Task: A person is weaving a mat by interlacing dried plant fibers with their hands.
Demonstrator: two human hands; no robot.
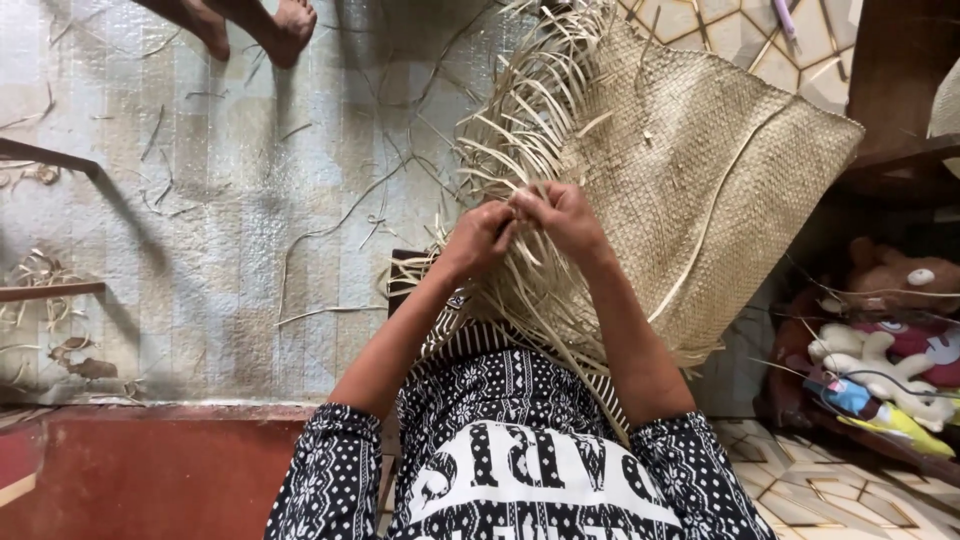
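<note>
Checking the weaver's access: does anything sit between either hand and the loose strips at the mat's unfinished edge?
Nothing visible does. The left hand and right hand are already on the loose strips at the woven mat edge, fingers closed among them.

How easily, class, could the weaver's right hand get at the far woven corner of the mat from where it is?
Probably not easily: the right hand is pinching loose strips at the near edge, while the far corner of the woven mat lies well beyond, though nothing blocks it.

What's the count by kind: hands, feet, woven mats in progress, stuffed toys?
Hands: 2, left hand and right hand, both on the loose strips of the mat
Another person's feet: 2
Woven mat: 1
Stuffed toys: at least 2, the pile is jumbled
Total: 7
</note>
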